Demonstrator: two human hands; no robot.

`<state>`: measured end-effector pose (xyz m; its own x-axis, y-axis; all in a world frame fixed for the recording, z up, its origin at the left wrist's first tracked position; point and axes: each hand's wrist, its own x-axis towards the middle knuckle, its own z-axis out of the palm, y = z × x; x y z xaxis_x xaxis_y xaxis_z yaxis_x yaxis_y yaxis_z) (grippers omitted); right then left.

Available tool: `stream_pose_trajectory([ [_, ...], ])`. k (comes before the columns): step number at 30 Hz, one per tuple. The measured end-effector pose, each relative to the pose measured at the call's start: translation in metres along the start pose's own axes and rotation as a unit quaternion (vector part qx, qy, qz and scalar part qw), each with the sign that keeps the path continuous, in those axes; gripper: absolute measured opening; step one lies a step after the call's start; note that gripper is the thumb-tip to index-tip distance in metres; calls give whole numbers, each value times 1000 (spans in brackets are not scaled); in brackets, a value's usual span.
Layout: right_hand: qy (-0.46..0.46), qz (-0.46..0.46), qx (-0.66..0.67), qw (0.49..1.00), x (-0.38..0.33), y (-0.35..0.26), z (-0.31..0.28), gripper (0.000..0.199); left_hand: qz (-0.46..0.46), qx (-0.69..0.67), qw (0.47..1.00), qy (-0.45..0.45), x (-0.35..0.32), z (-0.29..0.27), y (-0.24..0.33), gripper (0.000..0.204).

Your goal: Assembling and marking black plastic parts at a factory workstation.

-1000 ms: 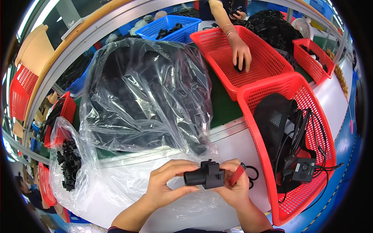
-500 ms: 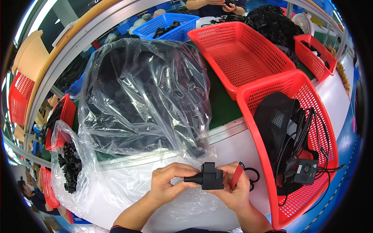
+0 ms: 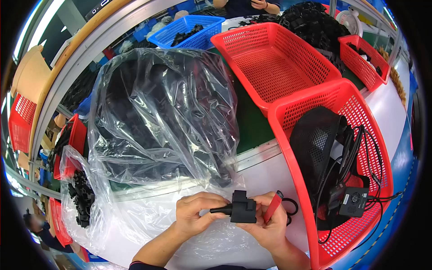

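In front of me at the near edge, both hands hold one black plastic part [image 3: 243, 208], a blocky body with a narrow stem pointing left. My left hand [image 3: 194, 213] pinches the stem between thumb and fingers. The right side of the block is gripped by my right hand [image 3: 271, 225]. A flat red strip [image 3: 272, 208] also sticks up between the right fingers. Dark round loops [image 3: 291, 207] show just beyond that hand; whether they join the strip is hidden. Beneath the hands, clear plastic film [image 3: 211, 249] covers part of the white tabletop.
A big clear bag of black parts [image 3: 162, 112] lies ahead. At right, a red basket [image 3: 292, 148] holds black mesh, cables and a small black box [image 3: 353, 201]. Behind it are another red basket [image 3: 270, 67] and a blue basket [image 3: 211, 32]. A person's hands [image 3: 258, 4] show at the far side.
My hands keep their hold on the black part, which has tilted slightly, showing more of its stem. The whole view has shifted a little. The far person's hands have moved.
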<state>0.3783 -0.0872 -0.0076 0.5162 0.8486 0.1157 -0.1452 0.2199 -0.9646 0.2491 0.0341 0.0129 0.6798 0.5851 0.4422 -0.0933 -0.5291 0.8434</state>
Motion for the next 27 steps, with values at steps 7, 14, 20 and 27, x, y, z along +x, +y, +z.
stream_pose_trajectory([
  [7,10,-4,-2,1000,0,-1,-2,46,1,1,1000,0,2,4,-1,15],
  [14,42,-8,25,999,0,1,-2,48,-6,-41,999,2,0,7,-11,25],
  [20,32,-10,-4,999,0,-2,-3,46,-14,-44,999,-28,2,3,-4,32],
  [27,0,-82,-36,996,-1,10,-4,49,-6,-96,995,-28,2,-1,-5,22],
])
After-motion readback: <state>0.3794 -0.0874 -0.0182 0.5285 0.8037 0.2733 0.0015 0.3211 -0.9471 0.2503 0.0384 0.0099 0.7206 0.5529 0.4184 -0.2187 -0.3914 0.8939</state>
